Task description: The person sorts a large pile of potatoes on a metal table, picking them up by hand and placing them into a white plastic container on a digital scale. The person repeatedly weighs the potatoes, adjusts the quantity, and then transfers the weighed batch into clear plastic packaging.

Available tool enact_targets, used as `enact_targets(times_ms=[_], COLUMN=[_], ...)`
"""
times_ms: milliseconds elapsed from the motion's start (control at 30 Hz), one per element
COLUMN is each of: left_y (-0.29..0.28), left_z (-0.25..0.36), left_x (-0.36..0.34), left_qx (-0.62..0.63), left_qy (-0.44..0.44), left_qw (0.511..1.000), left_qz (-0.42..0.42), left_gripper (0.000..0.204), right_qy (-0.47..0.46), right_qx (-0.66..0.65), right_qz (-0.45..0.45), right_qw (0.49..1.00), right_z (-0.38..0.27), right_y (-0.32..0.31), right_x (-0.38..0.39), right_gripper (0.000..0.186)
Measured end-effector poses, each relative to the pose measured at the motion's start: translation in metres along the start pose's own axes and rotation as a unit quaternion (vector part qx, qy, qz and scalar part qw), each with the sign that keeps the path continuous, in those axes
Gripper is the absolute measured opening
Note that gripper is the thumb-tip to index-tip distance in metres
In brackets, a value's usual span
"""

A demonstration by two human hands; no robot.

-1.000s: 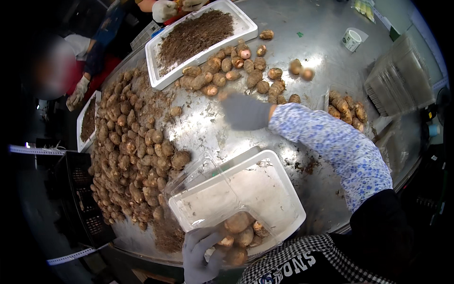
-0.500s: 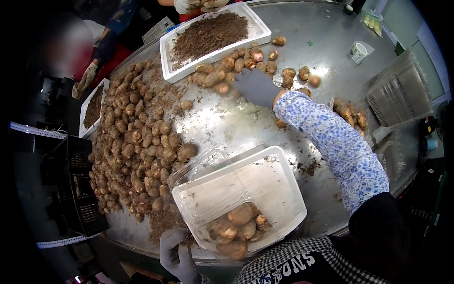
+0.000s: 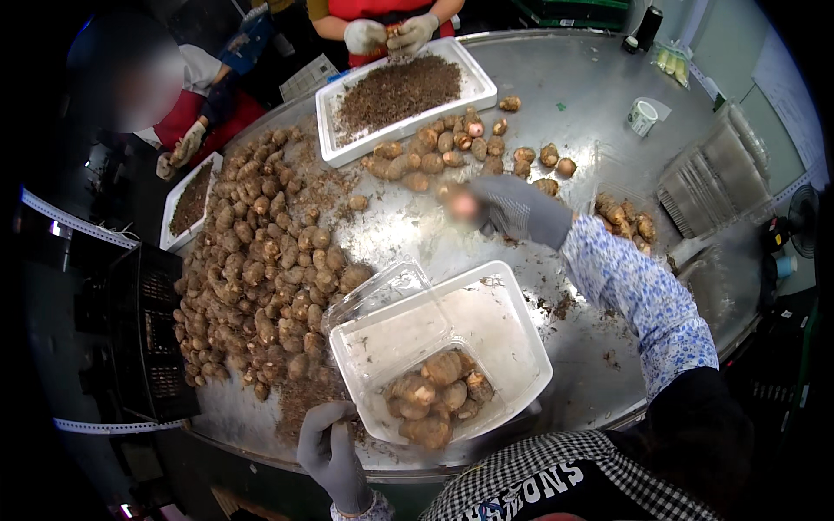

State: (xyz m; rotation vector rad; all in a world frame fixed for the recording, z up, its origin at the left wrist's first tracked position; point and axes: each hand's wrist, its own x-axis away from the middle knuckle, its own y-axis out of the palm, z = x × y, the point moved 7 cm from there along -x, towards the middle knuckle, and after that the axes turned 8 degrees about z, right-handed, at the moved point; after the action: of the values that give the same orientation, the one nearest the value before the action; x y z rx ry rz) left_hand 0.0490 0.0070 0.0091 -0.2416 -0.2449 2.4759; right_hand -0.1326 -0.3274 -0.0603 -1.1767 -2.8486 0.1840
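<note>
My right hand (image 3: 521, 208), in a grey glove with a blue flowered sleeve, is out over the metal table (image 3: 556, 113) and closed on a brown tuber (image 3: 459, 203) that shows blurred at its fingertips. My left hand (image 3: 330, 451), also grey-gloved, rests at the near table edge beside a clear plastic container (image 3: 439, 404) holding several tubers. That container sits in a white tray (image 3: 512, 347). A big heap of tubers (image 3: 261, 278) lies to the left, and a smaller loose group (image 3: 452, 148) lies just beyond my right hand.
A second white tray (image 3: 482, 87) of brown trimmings stands at the far side, where another person's gloved hands (image 3: 387, 35) work. A third tray (image 3: 187, 204) sits far left by another person's hand (image 3: 187, 143). A small white cup (image 3: 643, 115), stacked clear containers (image 3: 712, 178) and a black crate (image 3: 143, 339) surround the table.
My right hand has pulled back from the loose tubers toward me, now with a tuber in it. My left hand has shifted slightly along the near edge by the container.
</note>
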Motion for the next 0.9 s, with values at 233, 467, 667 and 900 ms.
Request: enact_targets(times_ms=[233, 467, 667, 900], left_y=[0.034, 0.028, -0.046, -0.029], left_z=[0.024, 0.030, 0.006, 0.006], left_x=[0.004, 0.025, 0.043, 0.065], left_qx=[0.062, 0.116, 0.227, 0.015], left_qy=[-0.013, -0.036, -0.064, 0.015], left_qw=[0.990, 0.985, 0.971, 1.000], left_qz=[-0.124, -0.123, 0.022, 0.011], left_gripper=[0.054, 0.043, 0.026, 0.029], right_qy=[0.037, -0.106, -0.272, -0.351], right_qx=[-0.054, 0.127, 0.209, 0.412], right_qz=[-0.042, -0.035, 0.079, 0.026], right_qw=[0.997, 0.986, 0.936, 0.841], right_z=[-0.065, -0.124, -0.126, -0.103], right_y=[0.077, 0.149, 0.121, 0.140], right_x=[0.068, 0.116, 0.133, 0.156], right_gripper=[0.026, 0.025, 0.015, 0.006])
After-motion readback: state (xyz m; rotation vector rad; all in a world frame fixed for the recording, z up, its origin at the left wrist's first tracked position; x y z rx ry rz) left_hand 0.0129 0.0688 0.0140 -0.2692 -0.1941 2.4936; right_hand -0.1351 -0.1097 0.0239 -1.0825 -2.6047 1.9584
